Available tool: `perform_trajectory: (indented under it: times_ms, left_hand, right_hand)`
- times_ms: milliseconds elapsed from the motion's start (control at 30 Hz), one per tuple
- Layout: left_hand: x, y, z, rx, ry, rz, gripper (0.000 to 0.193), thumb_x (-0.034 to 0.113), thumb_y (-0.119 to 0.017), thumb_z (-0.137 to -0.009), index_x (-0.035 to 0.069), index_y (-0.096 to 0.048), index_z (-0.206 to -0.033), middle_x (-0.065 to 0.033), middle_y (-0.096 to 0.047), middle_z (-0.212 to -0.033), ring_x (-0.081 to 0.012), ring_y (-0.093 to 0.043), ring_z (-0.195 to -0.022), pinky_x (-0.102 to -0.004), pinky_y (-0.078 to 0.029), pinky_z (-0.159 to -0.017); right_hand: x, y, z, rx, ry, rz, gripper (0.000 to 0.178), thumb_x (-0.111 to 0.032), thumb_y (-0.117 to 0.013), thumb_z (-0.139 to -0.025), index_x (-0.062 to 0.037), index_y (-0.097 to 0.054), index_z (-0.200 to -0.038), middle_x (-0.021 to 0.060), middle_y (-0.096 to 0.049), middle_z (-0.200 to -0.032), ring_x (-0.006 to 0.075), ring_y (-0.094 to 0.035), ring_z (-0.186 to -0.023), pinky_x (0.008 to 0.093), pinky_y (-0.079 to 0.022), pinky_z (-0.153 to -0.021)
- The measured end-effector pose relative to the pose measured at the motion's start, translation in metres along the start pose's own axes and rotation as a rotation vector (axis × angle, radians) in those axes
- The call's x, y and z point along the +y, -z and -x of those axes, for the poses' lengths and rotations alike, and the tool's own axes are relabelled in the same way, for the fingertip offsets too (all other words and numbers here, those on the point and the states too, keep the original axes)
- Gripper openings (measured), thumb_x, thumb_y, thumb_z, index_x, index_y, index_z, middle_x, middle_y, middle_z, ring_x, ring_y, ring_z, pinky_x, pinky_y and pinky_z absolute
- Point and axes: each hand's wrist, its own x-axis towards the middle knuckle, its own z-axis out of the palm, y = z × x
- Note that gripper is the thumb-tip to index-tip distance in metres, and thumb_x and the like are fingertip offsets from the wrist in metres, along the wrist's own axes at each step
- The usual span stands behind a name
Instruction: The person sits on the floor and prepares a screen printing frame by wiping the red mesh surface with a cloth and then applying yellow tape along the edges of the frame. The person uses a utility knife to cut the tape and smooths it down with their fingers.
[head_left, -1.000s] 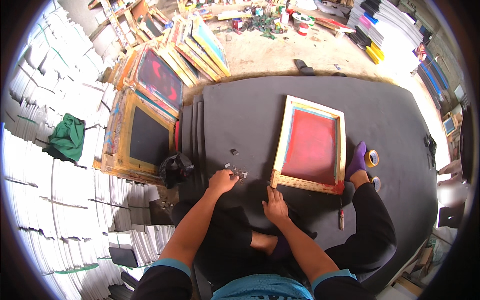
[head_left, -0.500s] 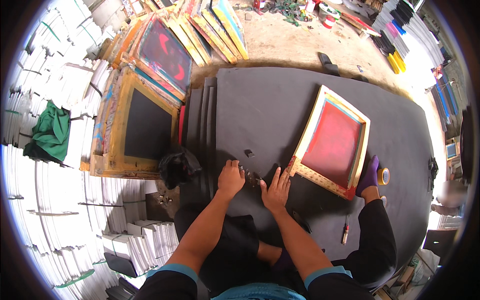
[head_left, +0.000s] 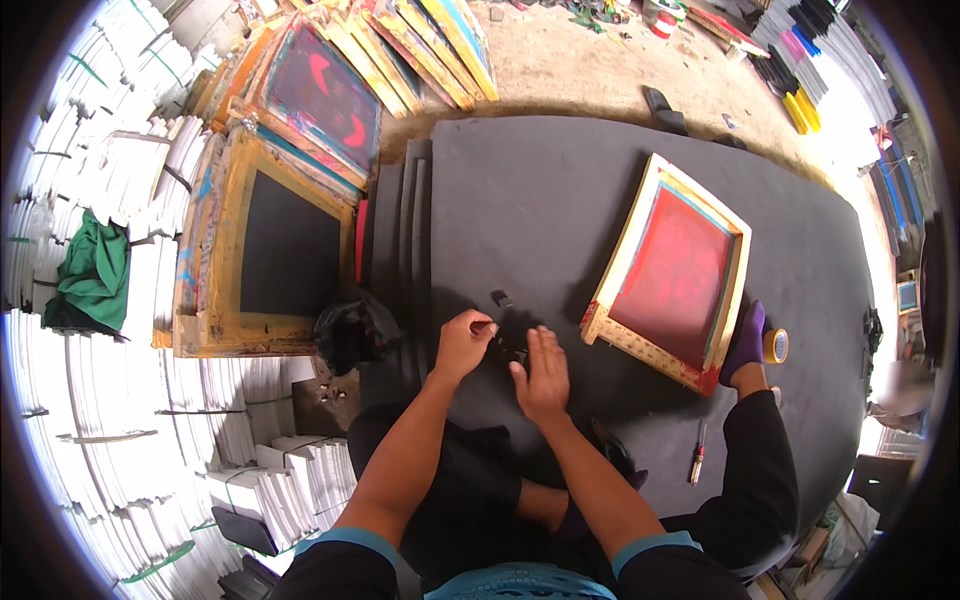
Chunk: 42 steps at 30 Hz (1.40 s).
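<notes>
My left hand (head_left: 464,346) is closed over the dark grey sheet, thumb and fingers pinched together. Anything it holds is too small to make out. To its right, my right hand (head_left: 543,372) is stretched out with its fingers straight, edge toward the surface. Small bits lie in the shadow between the two hands, and a small dark block (head_left: 502,298) sits just beyond them. Right of my right hand rests a wooden screen printing frame (head_left: 662,290) with red-stained mesh; a gap separates its near left corner from my fingers.
Dark grey sheets (head_left: 540,180) are stacked beneath my hands. A screwdriver (head_left: 697,458) and a yellow tape roll (head_left: 776,346) lie at the right. More frames (head_left: 225,245) lean at the left, by a black plastic bag (head_left: 355,335). White stacks (head_left: 110,430) line the left side.
My right hand has moved left, away from the screen frame's corner and nearer my left hand. My left hand remains close to the same spot, its fingers now more pinched.
</notes>
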Motion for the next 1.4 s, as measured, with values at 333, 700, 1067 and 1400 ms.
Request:
perform_trajectory:
  times_ms: [333, 700, 1067, 1400]
  left_hand:
    - [-0.021, -0.024, 0.022, -0.006, -0.242, -0.627, 0.047, 0.03, -0.065, -0.102, 0.007, -0.063, -0.143, -0.0195, -0.054, -0.155, -0.0403, -0.041, -0.151, -0.0587, -0.033, -0.122]
    - [0.004, 0.0, 0.027, -0.126, -0.076, -0.724, 0.051, 0.031, -0.064, -0.102, 0.008, -0.059, -0.148, -0.019, -0.047, -0.161, -0.0408, -0.036, -0.154, -0.0596, -0.031, -0.124]
    - [0.019, -0.002, 0.047, -0.292, 0.035, -0.969, 0.065, 0.035, -0.056, -0.105, 0.005, -0.042, -0.161, -0.0146, -0.029, -0.173, -0.0372, -0.021, -0.162, -0.0634, -0.019, -0.128]
    - [0.016, -0.004, 0.048, -0.421, -0.042, -0.918, 0.064, 0.035, -0.059, -0.103, 0.004, -0.046, -0.158, -0.0152, -0.029, -0.173, -0.0391, -0.022, -0.161, -0.0672, -0.018, -0.127]
  right_hand:
    - [-0.024, -0.029, 0.041, 0.002, -0.137, 0.095, 0.088, -0.057, -0.054, -0.104, 0.0051, -0.032, -0.162, 0.0287, -0.029, -0.169, 0.0454, -0.026, -0.158, 0.0575, -0.026, -0.126]
    - [0.048, 0.03, 0.076, -0.43, 0.682, 0.105, 0.07, -0.055, -0.053, -0.105, -0.0246, -0.038, -0.166, 0.003, -0.034, -0.173, 0.024, -0.029, -0.16, 0.0489, -0.024, -0.13]
    - [0.025, 0.024, -0.01, -0.393, 0.709, 0.278, 0.072, -0.057, -0.05, -0.105, -0.0183, -0.039, -0.165, 0.0062, -0.034, -0.172, 0.0264, -0.031, -0.159, 0.0483, -0.027, -0.129]
    - [0.024, 0.018, 0.007, -0.381, 0.542, 0.197, 0.074, -0.057, -0.056, -0.102, -0.0132, -0.044, -0.161, 0.0096, -0.036, -0.171, 0.0278, -0.031, -0.159, 0.0484, -0.027, -0.129]
